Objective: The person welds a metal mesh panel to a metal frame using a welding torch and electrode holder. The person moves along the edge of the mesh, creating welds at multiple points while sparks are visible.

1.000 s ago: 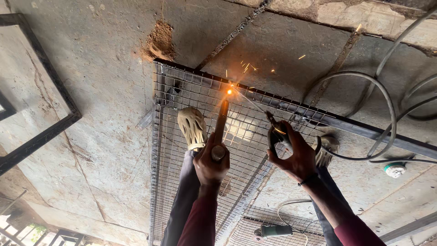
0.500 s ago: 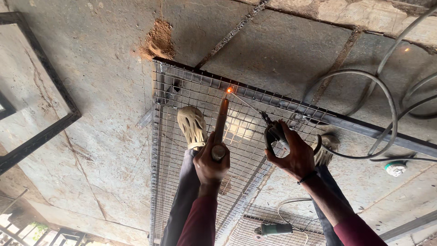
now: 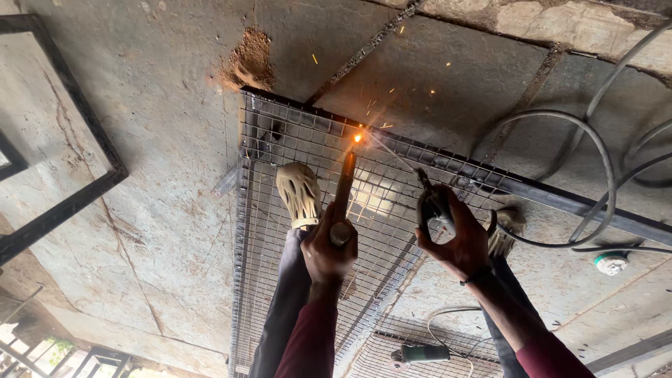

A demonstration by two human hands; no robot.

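A steel frame filled with wire mesh [image 3: 280, 294] lies on the concrete floor. My left hand [image 3: 329, 248] grips a rusty metal rod [image 3: 344, 183], its far tip pressed on the mesh beside the frame's far bar. My right hand [image 3: 455, 238] holds a welding electrode holder [image 3: 434, 204]. Its thin electrode reaches to a bright spark [image 3: 358, 138] at the rod's tip, and small sparks fly off over the concrete. My pale shoe [image 3: 297, 192] stands on the mesh just left of the rod. My other shoe [image 3: 507, 227] is to the right, behind my right hand.
Thick grey cables [image 3: 602, 150] loop over the floor at the right, near a small white and green round part [image 3: 611, 262]. An angle grinder [image 3: 420, 353] lies on a second mesh panel at the bottom. A black metal frame [image 3: 66, 203] lies at the left.
The spark at the rod's tip had dimmed and now flares brighter, throwing more sparks. Both hands stay almost where they were.
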